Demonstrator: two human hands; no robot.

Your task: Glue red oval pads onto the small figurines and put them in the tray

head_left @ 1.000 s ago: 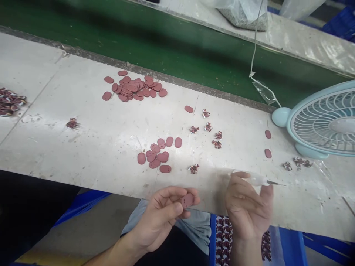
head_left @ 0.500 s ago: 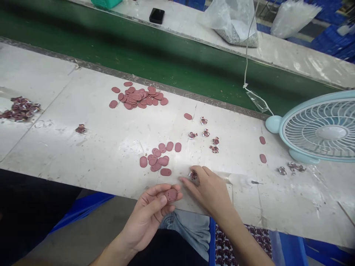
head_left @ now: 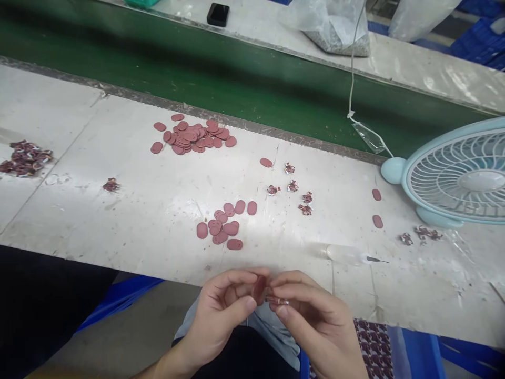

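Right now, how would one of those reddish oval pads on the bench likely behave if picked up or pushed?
An oval pad looks thin and flat, so probably very light and apt to slide, not roll. Lying flush on the bench, it may be fiddly to lift. The left hand pinches one easily between two fingers.

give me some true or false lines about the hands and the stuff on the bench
1. The left hand pinches a red oval disc. True.
2. The right hand grips the clear applicator. False: it lies on the bench, apart from both hands.
3. The fan stands at the right. True.
4. The phone lies on the green belt. False: it lies on the far ledge beyond the belt.
5. The right hand holds a small patterned piece against the disc. True.
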